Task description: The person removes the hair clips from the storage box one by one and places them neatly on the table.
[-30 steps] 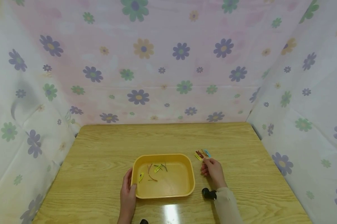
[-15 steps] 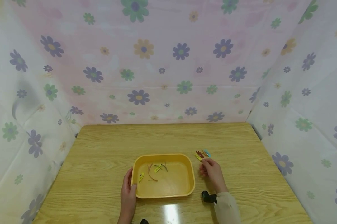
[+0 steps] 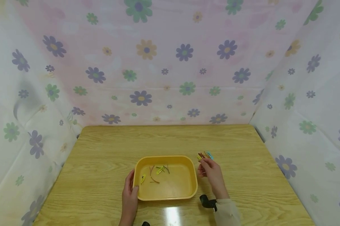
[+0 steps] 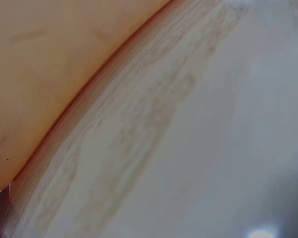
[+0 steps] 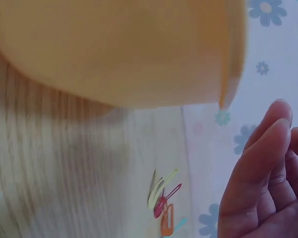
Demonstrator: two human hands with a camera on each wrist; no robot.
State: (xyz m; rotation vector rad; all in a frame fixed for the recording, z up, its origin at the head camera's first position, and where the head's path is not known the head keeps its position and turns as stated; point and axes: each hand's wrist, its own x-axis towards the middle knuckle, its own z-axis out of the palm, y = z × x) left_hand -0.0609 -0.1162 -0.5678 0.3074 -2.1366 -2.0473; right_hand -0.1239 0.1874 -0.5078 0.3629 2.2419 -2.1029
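My left hand [image 3: 129, 194] holds the left end of a yellow plastic tray [image 3: 175, 185], thumb at its rim and fingers along the outside. Inside the tray lie two yellow snap hair clips, one of them the near-left clip [image 3: 143, 179], with several thin orange-brown and green hairpins. To the right of the tray, my right hand [image 3: 213, 175] hovers at a small pile of hair clips, fingers bent and fingertips overlapping the pile. Up close, a yellow clip [image 5: 154, 198], a red clip [image 5: 161, 204] and an orange clip [image 5: 167, 220] lie together, apart from the fingers, which show nothing between them.
All stands on a wood-grain table [image 3: 107, 150], enclosed by flower-printed cloth [image 3: 164, 56] at the back and both sides. A black wrist-camera mount [image 3: 207, 201] sits by the right wrist. The tray's side wall [image 4: 54, 74] fills the left wrist view's upper left.
My right hand has shifted slightly left and away from me, and its fingertips now cover more of the clip pile. The left hand and the tray stay put.
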